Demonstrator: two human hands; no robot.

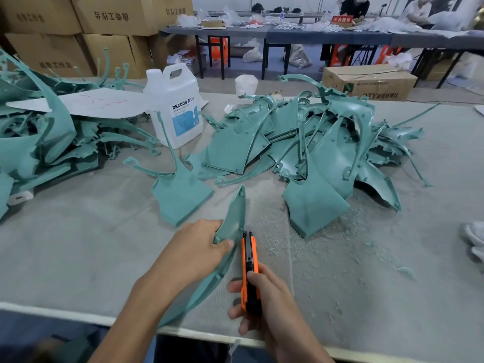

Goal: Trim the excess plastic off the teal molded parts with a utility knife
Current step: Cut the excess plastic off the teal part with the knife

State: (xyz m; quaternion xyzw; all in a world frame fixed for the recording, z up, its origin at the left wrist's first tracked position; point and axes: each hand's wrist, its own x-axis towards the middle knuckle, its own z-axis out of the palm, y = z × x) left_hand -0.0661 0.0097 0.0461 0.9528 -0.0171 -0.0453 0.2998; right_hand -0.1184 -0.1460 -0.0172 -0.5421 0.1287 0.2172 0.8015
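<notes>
My left hand (195,248) grips a curved teal molded part (234,218) near its middle, holding it on edge above the table, pointed end away from me. My right hand (262,297) grips an orange and black utility knife (248,260), its tip touching the part's right edge just beside my left thumb. The blade itself is too small to make out. Another teal part (180,197) lies flat just beyond my left hand.
A large heap of teal parts (314,142) fills the right middle of the grey table (91,244), another heap (39,137) the left. A white jug (175,108) stands between them. Plastic shavings (301,244) litter the cloth at right. Cardboard boxes (78,27) stand behind.
</notes>
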